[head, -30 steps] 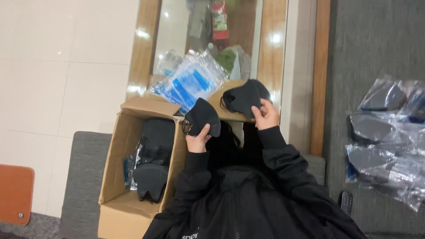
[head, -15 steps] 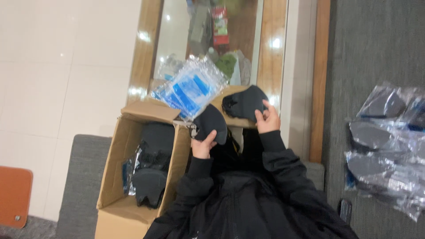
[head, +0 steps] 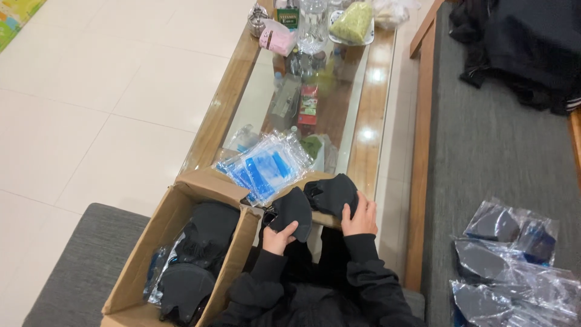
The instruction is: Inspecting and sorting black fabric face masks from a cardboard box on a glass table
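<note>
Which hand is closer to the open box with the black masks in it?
Left. The left hand, holding a black mask, is right beside the cardboard box; the right hand is farther away.

White tiles (head: 91, 103) — glass-topped table (head: 363, 139)

My left hand (head: 279, 239) has its fingers hidden behind a black mask (head: 293, 212). The bagged masks (head: 508, 266) run off the right edge. Items at the desk's (head: 369, 121) far end are cropped.

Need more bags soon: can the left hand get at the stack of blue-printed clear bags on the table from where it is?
Probably yes. The left hand holds a black mask, but the clear bags lie just beyond it, uncovered, with nothing between; it would likely need to free its fingers first.
</note>
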